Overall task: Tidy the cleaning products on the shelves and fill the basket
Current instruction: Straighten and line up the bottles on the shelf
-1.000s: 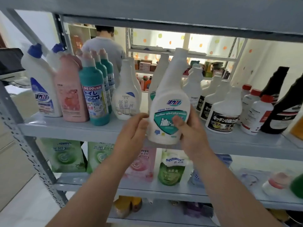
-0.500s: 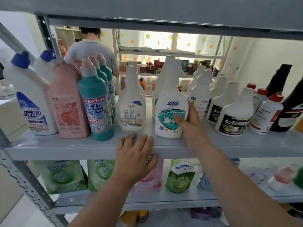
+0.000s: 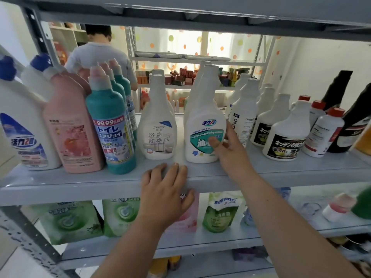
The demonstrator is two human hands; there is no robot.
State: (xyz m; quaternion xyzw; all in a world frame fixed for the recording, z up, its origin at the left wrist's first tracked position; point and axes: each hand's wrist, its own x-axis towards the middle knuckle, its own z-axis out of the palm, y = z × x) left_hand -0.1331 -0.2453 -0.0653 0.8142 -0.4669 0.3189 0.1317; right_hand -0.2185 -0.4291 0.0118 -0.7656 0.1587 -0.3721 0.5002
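Two-handed work: right grip [image 3: 226,149] curls round the teal-labelled bottle [image 3: 202,117], seemingly squaring its row. Left grip [image 3: 162,187], at seven o'clock, lies flat-fingered on the shelf [image 3: 80,187], bracing.

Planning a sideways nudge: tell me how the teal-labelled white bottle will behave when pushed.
The white bottle is tall and narrow-necked, so a high push probably tips it. Its base likely slides on the glossy shelf. Plastic looks rigid, unlikely to buckle.

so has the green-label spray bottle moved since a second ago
Yes. The green-label bottle went from in front of the shelf edge back onto it, right hand gripping it.
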